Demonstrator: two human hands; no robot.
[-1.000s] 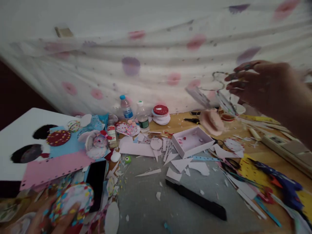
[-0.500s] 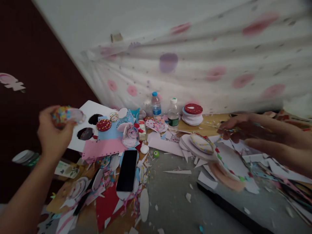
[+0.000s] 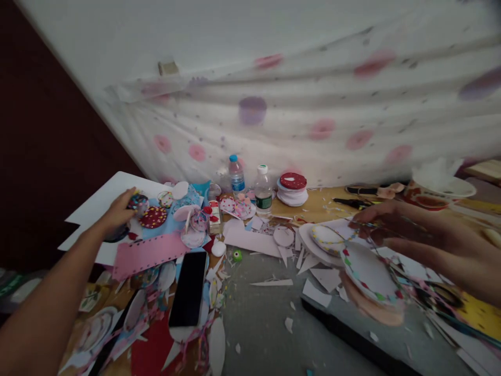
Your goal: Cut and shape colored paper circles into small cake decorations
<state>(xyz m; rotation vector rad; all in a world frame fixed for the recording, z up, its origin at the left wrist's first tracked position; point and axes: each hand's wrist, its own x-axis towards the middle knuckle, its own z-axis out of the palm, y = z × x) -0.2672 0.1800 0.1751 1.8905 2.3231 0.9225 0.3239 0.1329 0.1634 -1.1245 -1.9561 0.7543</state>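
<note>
My left hand (image 3: 119, 213) reaches over the white sheets at the left. Its fingers are closed on a small round piece (image 3: 138, 200) with multicoloured decoration, beside a dark red dotted disc (image 3: 153, 217). On the right, my right hand (image 3: 425, 235) hovers over the white ovals, thumb and fingers bent toward each other. Something thin and small shows at its fingertips, too blurred to name. Below it lies a white oval (image 3: 370, 274) edged with red and green bits. Next to that is another oval (image 3: 331, 240) with a yellow dotted border.
A black phone (image 3: 188, 289) lies among paper scraps. Two bottles, one blue-capped (image 3: 236, 177) and one white-capped (image 3: 263, 192), stand at the back near a stack of discs (image 3: 292, 190). A long black tool (image 3: 352, 337) crosses the grey mat (image 3: 266, 318). A patterned bowl (image 3: 436, 194) stands far right.
My left hand has lowered the decorated round piece toward the sheets, beside the dark red disc. The view has turned right, bringing the bowl into sight. My right hand stays over the ovals.
</note>
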